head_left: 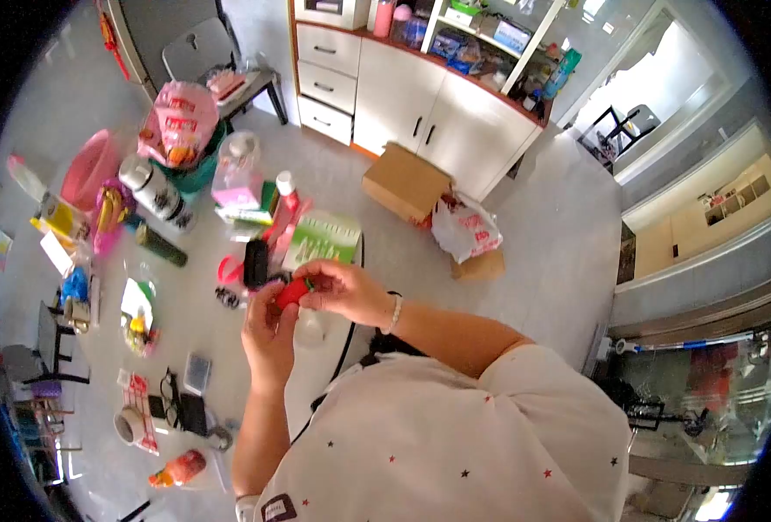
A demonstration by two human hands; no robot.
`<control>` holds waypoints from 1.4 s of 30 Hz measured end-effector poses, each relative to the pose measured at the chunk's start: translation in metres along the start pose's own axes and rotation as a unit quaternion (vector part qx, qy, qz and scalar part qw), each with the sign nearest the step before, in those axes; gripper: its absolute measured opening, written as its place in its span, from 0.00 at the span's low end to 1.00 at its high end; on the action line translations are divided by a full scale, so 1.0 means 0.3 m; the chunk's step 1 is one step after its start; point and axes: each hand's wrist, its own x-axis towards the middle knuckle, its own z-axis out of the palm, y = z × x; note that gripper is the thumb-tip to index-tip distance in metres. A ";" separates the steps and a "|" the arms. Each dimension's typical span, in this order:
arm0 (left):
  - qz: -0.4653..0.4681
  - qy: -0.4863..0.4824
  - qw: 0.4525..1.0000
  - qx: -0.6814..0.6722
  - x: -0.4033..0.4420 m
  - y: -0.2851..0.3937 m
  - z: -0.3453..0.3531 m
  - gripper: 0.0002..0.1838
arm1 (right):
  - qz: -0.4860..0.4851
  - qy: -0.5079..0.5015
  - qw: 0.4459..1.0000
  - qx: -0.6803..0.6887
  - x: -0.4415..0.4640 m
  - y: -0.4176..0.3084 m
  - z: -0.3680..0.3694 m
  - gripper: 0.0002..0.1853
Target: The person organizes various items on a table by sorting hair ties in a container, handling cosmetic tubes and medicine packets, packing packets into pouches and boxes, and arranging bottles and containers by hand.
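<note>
My left hand [269,337] and my right hand [347,292] meet above the near edge of the table. Between them is a small red piece with a green end [293,294], perhaps a toy fruit or vegetable; its exact kind is too small to tell. The left fingers and thumb close around its red body. At its green end, the right fingertips pinch it. Just beyond the hands lie a green-and-white box [324,237] and a black case [256,263]. A clear round container [310,329] is partly hidden beside the left hand.
On the table [220,335] stand a white flask [152,190], a pink basin [94,170], a bottle with orange contents [179,468] and glasses [171,398]. A cardboard box [406,183] and a plastic bag [465,228] rest on the floor before a white cabinet [398,96].
</note>
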 end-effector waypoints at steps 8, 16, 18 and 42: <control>0.018 -0.010 0.993 -0.120 0.372 0.041 0.495 0.19 | -0.067 0.019 0.991 -0.118 0.170 -0.218 -0.672 0.17; 0.060 -0.155 0.983 -0.078 0.759 0.271 0.992 0.13 | -0.284 0.444 0.844 -0.104 0.384 -0.713 -1.721 0.17; 0.141 -0.157 0.976 -0.058 0.885 0.367 1.086 0.18 | -0.293 0.463 0.831 -0.092 0.412 -0.788 -1.784 0.16; 0.200 -0.168 0.965 0.009 1.501 0.499 1.559 0.26 | -0.233 0.577 0.501 -0.601 0.810 -0.859 -2.454 0.28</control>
